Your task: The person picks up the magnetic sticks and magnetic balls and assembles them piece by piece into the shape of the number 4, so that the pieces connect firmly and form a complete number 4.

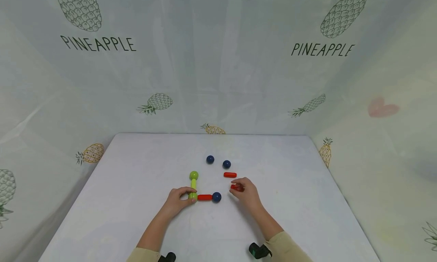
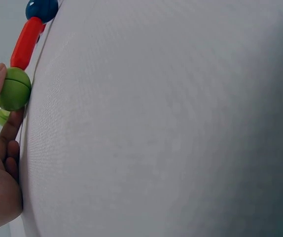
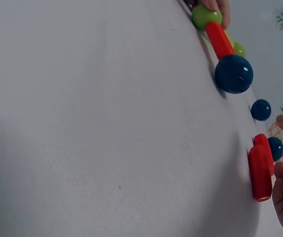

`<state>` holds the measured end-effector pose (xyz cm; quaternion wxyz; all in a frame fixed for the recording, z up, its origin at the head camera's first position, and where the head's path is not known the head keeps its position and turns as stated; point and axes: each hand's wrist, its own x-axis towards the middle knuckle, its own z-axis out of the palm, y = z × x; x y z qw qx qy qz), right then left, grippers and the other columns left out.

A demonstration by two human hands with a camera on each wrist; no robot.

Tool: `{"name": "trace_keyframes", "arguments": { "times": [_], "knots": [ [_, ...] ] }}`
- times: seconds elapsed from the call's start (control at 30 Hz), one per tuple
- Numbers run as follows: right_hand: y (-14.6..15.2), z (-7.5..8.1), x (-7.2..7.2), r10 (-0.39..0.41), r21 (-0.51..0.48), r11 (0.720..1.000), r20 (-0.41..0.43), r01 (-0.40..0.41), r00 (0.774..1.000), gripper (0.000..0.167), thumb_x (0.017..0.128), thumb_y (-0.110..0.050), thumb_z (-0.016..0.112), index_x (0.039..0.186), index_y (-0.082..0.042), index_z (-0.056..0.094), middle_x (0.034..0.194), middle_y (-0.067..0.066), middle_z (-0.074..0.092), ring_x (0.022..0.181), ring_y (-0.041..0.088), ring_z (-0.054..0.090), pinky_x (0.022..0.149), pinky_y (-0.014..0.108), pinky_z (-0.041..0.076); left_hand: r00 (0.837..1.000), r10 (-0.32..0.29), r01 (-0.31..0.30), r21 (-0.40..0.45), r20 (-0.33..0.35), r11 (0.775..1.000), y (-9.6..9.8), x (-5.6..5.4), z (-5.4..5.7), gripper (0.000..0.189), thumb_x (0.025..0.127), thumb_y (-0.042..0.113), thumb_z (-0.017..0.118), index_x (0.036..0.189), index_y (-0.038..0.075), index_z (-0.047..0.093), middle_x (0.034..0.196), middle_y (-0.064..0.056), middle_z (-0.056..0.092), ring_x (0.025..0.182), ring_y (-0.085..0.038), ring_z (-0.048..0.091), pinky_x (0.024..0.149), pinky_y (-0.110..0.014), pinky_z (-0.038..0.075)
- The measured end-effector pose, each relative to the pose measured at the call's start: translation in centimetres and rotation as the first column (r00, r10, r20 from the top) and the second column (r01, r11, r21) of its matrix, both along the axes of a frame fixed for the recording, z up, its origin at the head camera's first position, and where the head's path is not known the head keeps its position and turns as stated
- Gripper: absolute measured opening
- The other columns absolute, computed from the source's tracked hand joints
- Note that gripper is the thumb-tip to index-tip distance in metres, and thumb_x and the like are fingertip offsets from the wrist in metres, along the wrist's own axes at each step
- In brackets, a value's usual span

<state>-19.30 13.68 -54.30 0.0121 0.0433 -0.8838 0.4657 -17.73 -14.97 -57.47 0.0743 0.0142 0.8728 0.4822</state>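
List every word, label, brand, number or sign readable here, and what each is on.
"PINEAPPLE": on the backdrop, below the pineapple drawing at upper left.
"PINEAPPLE": on the same backdrop, below the pineapple drawing at upper right.
Black device at the right wrist: any marking is too small to read.
Blue balls, green balls, red rods and green rod: no readable text.

blue balls [image 3: 234, 74]: glossy | green balls [image 2: 14, 93]: glossy | red rods [image 2: 26, 43]: smooth | tabletop [image 1: 273, 155]: matt, fine-textured
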Motion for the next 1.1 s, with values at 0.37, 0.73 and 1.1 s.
{"name": "trace_keyframes", "arguments": {
  "times": [0.37,0.73,1.1],
  "knots": [
    [0.7,-0.2,-0.9,0.008,0.077,0.997,0.034,-0.010,0.999,0.026,0.079,-0.013,0.082,0.103,-0.007,0.073,0.084,0.000,0.054,0.077,0.019,0.050,0.063,0.026,0.047,1.000,0.008,-0.008,-0.009,0.009,1.000,0.0,0.0,-0.1,0.024,0.082,0.025,0.080,0.104,0.029,0.072,0.112,0.004,0.062,0.106,-0.022,0.044,0.091,-0.046,0.042],
    [0.5,-0.7,-1.6,0.019,0.133,0.991,0.019,-0.021,1.000,0.026,0.076,-0.008,0.084,0.099,-0.008,0.073,0.082,-0.001,0.053,0.076,0.017,0.049,0.063,0.026,0.046,1.000,-0.009,0.009,0.006,-0.013,1.000,-0.1,0.1,-0.1,0.024,0.081,0.025,0.080,0.104,0.025,0.073,0.117,-0.001,0.062,0.113,-0.027,0.044,0.096,-0.053,0.039],
    [0.4,-0.8,-2.3,0.044,0.194,0.980,0.007,-0.045,0.999,0.023,0.075,-0.006,0.084,0.095,-0.008,0.073,0.081,-0.001,0.052,0.074,0.016,0.049,0.065,0.029,0.045,1.000,0.014,-0.014,-0.012,0.004,1.000,0.0,0.1,0.2,0.024,0.081,0.024,0.080,0.104,0.027,0.073,0.113,0.001,0.062,0.108,-0.024,0.045,0.093,-0.049,0.042]
  ]
}}
